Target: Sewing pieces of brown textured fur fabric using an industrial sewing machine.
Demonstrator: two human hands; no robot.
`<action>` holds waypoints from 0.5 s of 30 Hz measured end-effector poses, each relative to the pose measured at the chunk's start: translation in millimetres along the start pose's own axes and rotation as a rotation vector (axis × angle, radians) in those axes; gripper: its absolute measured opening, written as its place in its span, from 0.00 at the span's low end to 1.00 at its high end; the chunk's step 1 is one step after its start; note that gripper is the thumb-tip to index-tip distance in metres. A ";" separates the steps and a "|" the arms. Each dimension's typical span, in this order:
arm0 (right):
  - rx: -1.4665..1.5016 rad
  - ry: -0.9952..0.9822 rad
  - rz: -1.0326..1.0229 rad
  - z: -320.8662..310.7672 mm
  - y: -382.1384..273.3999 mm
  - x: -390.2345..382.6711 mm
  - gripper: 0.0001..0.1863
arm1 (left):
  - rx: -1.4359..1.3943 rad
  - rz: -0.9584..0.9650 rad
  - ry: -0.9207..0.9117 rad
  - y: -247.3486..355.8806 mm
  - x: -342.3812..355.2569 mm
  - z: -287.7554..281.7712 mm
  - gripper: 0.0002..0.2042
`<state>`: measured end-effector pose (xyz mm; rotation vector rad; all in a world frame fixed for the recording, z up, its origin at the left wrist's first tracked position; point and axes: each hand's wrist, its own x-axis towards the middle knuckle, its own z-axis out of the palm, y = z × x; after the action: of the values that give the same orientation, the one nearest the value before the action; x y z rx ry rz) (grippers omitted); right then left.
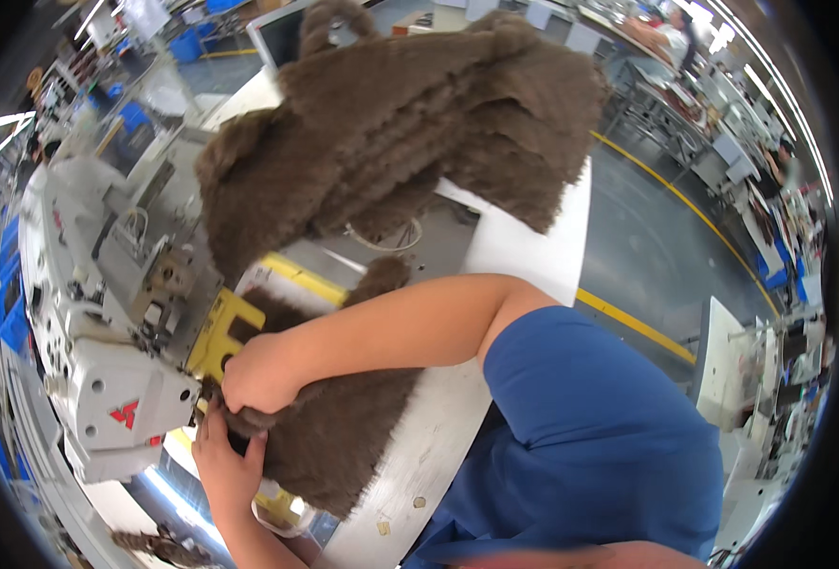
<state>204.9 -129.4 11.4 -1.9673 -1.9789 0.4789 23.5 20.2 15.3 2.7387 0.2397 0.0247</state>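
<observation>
A brown furry fabric piece (348,441) lies on the white work surface, its left end at the head of a white sewing machine (121,403). My right hand (263,373) reaches across from the right and is closed on the fur close to the machine's needle area. Just below it, my left hand (225,465) has the edge of the same piece between thumb and fingers. The needle and the fabric edge under the machine head are hidden by my hands. A yellow plate (220,332) sits beside my right hand.
A large heap of brown furry fabric (391,123) covers the far part of the table. The white table edge (410,474) runs near my body. Yellow lines (638,327) mark the grey floor at right. Other people and workstations stand in the background.
</observation>
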 end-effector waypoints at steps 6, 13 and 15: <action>-0.067 0.034 -0.023 4.7 -5.5 -11.6 0.14 | -0.005 0.097 0.037 11.8 -8.2 7.9 0.39; -0.097 0.077 -0.224 35.3 37.9 41.6 0.18 | 0.079 0.114 0.031 -0.8 -3.8 19.5 0.41; -0.127 0.074 -0.269 45.5 44.1 63.9 0.19 | 0.053 0.172 0.154 0.8 -6.3 19.4 0.36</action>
<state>223.7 -66.4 -49.9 -1.7222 -2.2302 0.2153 18.4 11.1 -2.2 2.8050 0.0459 0.2809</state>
